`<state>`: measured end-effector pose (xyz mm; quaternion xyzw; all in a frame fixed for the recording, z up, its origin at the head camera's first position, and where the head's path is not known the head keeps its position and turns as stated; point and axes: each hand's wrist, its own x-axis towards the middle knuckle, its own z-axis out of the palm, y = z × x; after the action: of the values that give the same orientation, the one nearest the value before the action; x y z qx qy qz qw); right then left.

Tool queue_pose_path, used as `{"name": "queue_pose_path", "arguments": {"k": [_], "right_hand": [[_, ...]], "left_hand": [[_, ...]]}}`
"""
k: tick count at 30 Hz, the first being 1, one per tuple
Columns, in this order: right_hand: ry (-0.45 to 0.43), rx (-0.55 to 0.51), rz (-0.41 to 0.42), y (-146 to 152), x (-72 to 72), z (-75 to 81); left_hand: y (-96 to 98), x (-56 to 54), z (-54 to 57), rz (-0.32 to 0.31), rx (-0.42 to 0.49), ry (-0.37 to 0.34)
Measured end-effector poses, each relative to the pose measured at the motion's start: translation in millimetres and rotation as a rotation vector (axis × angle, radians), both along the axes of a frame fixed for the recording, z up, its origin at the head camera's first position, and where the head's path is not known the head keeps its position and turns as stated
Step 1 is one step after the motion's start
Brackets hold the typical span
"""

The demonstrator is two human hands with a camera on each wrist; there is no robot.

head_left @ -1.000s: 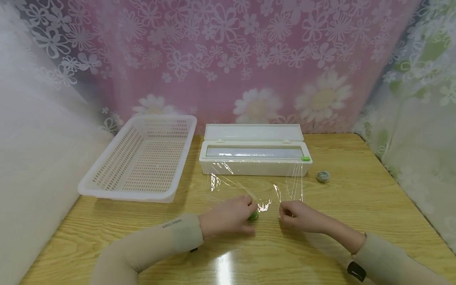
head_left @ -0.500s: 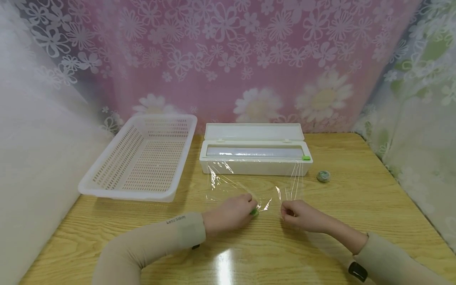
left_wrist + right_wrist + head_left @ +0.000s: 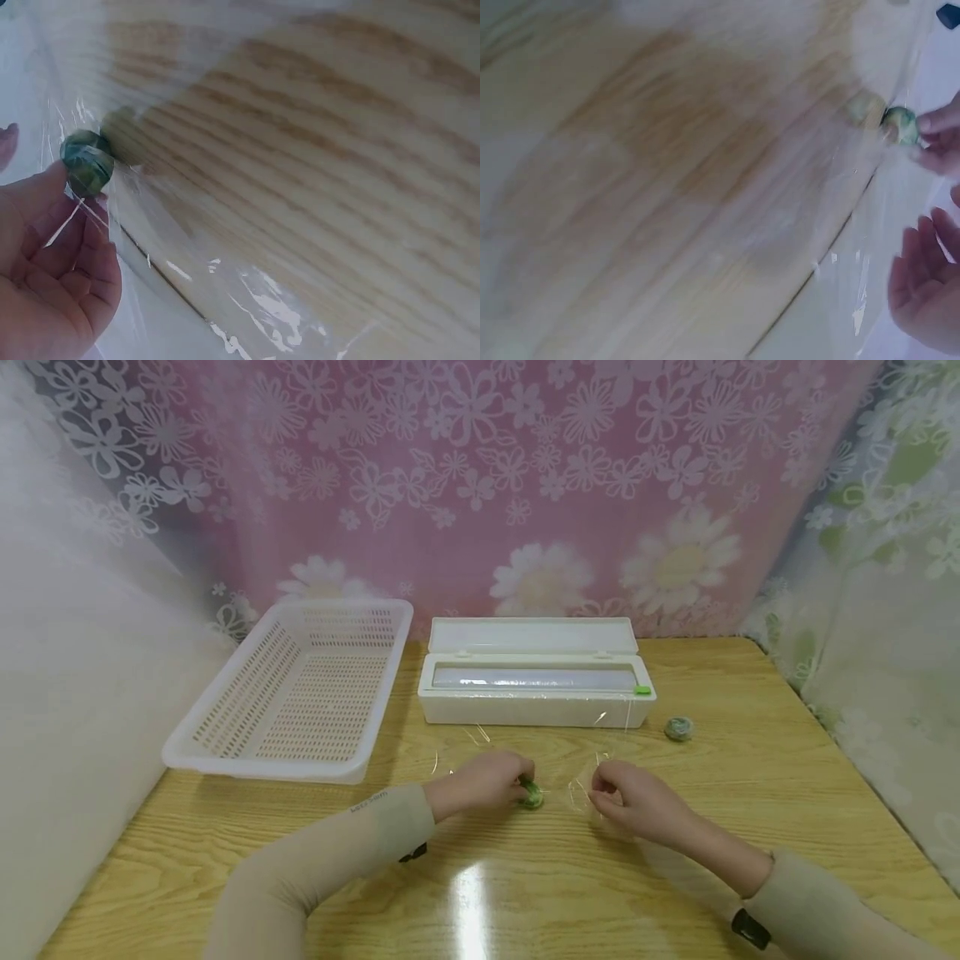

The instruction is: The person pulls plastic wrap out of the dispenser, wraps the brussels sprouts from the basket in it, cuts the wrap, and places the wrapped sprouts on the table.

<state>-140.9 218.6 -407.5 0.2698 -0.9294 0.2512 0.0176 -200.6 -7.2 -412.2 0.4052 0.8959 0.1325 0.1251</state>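
My left hand (image 3: pixel 487 781) pinches a small green ball with pale streaks (image 3: pixel 532 794) between thumb and fingers, low over the table. In the left wrist view the green ball (image 3: pixel 88 163) sits at the fingertips, with clear cling film (image 3: pixel 262 296) stretched around it and across the hand. My right hand (image 3: pixel 637 802) is a little to the right, thumb and forefinger curled together at the film's near edge. The film runs back towards a white dispenser box (image 3: pixel 536 710), whose lid is up and whose roll shows inside.
A white perforated basket (image 3: pixel 277 768) stands at the left. A small grey-green ball (image 3: pixel 678 729), shiny on its surface, lies right of the box. A green slider (image 3: pixel 642 691) sits on the box's right end. Floral curtains (image 3: pixel 525 485) hang around the wooden table (image 3: pixel 600 902).
My left hand has moved slightly up, showing more of the green ball. The right hand has risen a little, and the film between hands and box looks slacker, its bright creases fewer.
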Motion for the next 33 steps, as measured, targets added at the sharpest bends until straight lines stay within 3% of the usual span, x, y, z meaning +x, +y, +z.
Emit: {"name": "queue_pose_path", "arguments": {"k": [3,6,9,12,15,20,24,29,33], "right_hand": [[0.255,0.013,0.079,-8.8,0.6,-1.1],[0.501,0.016,0.238,-20.1,-0.2,-3.8],[0.611,0.076,0.367,-30.7,-1.0,-7.0],[0.618,0.194,0.400,-38.4,-0.7,-10.5],[0.599,0.339,0.380,-44.0,0.0,-12.9],[0.537,0.489,0.345,-48.9,-0.4,-14.2],[0.496,0.505,0.334,-49.0,-1.4,-15.3],[0.473,0.455,0.314,-48.2,-4.6,-18.1],[0.454,0.446,0.304,-48.5,-6.7,-19.2]], "left_hand": [[-1.2,-6.2,-0.4,0.011,0.031,-0.059],[-2.8,-11.6,-1.5,0.013,0.068,-0.111],[-4.0,-16.8,-2.7,0.011,0.089,-0.139],[-4.2,-21.7,-3.9,0.000,0.100,-0.158],[-3.7,-25.0,-4.6,-0.006,0.107,-0.175],[-2.6,-27.4,-6.4,0.010,0.114,-0.185],[-2.5,-28.7,-7.9,-0.007,0.122,-0.153],[-6.4,-27.2,-6.7,-0.021,0.150,-0.169],[-14.8,-22.6,-3.3,-0.046,0.091,-0.115]]}}
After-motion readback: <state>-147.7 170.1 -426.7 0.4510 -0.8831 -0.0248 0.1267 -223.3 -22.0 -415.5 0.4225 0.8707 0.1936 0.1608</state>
